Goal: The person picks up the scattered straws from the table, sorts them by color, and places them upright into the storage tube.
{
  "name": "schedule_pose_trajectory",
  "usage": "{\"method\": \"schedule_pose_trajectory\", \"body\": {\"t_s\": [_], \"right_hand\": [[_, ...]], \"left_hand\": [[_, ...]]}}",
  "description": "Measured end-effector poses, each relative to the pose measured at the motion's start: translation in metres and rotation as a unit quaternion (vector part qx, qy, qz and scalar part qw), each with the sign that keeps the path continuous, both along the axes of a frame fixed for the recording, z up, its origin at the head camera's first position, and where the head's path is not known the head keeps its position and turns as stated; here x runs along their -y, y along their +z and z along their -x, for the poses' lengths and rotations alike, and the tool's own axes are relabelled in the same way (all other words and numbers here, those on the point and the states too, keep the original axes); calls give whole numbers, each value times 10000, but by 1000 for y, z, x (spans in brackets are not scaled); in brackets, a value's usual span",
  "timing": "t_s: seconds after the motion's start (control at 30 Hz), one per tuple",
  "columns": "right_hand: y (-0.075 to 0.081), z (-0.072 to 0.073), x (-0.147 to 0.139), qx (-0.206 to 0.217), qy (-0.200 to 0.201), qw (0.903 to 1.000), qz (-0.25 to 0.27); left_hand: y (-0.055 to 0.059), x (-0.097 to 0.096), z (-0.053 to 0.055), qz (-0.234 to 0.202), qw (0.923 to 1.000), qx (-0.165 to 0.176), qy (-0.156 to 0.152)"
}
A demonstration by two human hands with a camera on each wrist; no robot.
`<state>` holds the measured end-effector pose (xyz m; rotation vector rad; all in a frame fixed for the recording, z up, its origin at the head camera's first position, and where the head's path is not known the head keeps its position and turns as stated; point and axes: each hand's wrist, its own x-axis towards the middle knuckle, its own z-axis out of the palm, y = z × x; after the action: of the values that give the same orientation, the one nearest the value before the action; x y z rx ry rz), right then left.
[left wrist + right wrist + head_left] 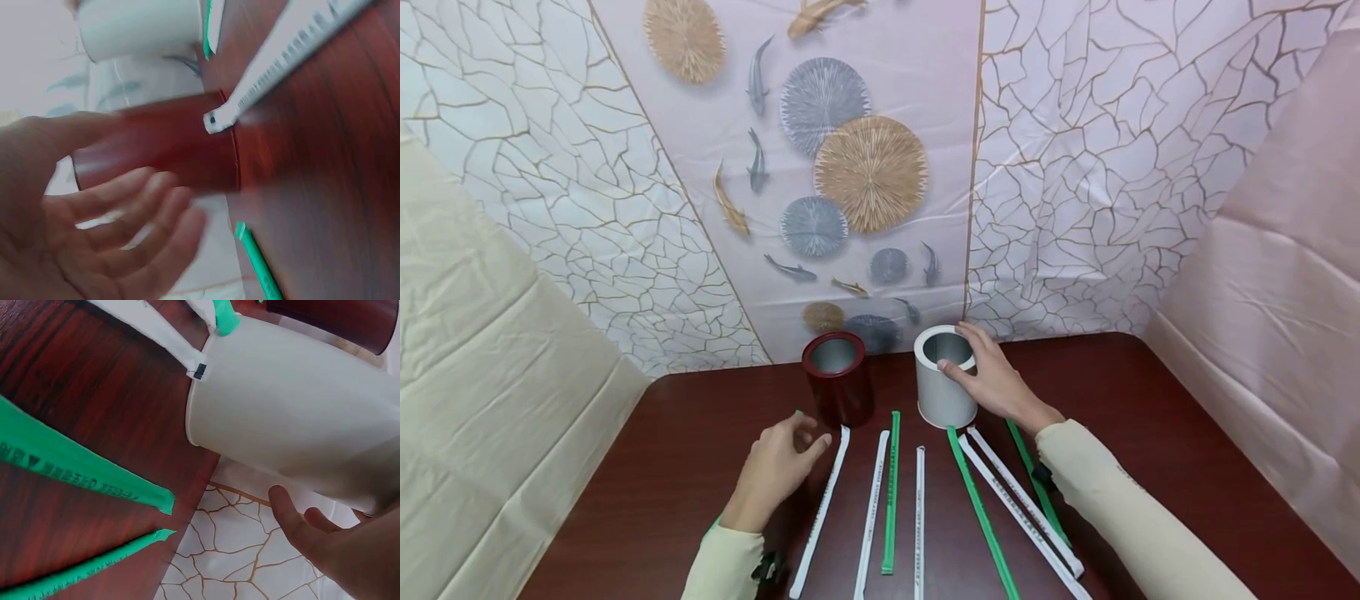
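Note:
A white can (946,396), its open top showing a grey inside, stands at the back of the table. My right hand (996,379) holds its right side near the rim, thumb at the front and fingers behind. In the right wrist view, fingers (294,519) lie beside the can's wall. To its left stands a dark red can (841,387), also open at the top. My left hand (778,467) is just left of and in front of it, fingers loosely bent with nothing between them. The left wrist view shows that hand (119,231) blurred before the red can.
Several long thin wrapped sticks with printing, such as a white one (822,508) and a green one (891,492), fan across the dark wood table (625,492). More sticks lie beneath or beside both forearms. A patterned cloth (1075,192) hangs behind the table.

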<state>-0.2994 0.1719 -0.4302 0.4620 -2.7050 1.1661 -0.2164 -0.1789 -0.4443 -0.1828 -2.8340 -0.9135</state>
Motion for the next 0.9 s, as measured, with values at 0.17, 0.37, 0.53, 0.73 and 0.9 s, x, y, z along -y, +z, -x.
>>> {"method": "schedule_pose_trajectory", "body": {"t_s": [0.17,0.37,0.53,0.73,0.9], "right_hand": [[-4,1,0,-42,-84,9998,181],[-11,-1,1,-129,-129,9995,272],[-16,-6,0,-116,-264,9995,106],[-16,-6,3,-102,-321,9994,122],[-12,-4,2,-151,-333,9993,73]], "left_hand": [[0,-4,-10,480,9945,861,-349],[-9,-13,-16,703,9891,1204,-471],[-20,-20,-17,622,9883,1312,-474],[-14,-29,-15,704,9916,1010,-387],[23,-46,-10,408,9971,335,-552]]}}
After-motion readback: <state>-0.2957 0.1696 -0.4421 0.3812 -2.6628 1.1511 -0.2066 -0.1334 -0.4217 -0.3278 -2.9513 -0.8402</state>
